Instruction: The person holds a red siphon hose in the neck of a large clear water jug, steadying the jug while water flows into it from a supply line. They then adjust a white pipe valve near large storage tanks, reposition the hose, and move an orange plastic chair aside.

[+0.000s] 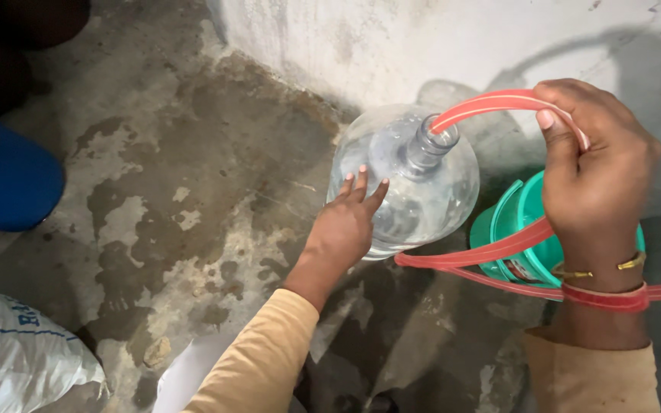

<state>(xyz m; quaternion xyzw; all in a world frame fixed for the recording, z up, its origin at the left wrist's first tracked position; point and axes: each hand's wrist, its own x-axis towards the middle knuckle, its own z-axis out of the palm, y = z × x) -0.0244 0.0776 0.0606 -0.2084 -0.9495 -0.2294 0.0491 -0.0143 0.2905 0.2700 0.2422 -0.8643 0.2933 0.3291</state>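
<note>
Clear plastic water jug (411, 183), the big round kind, sits on the floor (193, 191) right up against the whitewashed wall (422, 38), its open neck tipped toward the right. The left hand (346, 222) rests flat on the jug's side, fingers (361, 183) spread and released, not gripping anything. The right hand (594, 172) is up higher, fingers clenched around a red hose (491, 103); one end arcs over and ends right at the jug's mouth, though I can't tell if it actually goes in. The rest of that hose loops back under the wrist and runs off the right edge.

Stuff crowding around: a green bucket (510, 229) just beside the jug on the right, partly hidden behind the right hand and the hose. Far left there's a blue barrel (13, 183), and a white woven sack (17, 356) in the bottom-left corner, both well apart from the jug. The concrete floor is blotchy with damp-looking patches.
</note>
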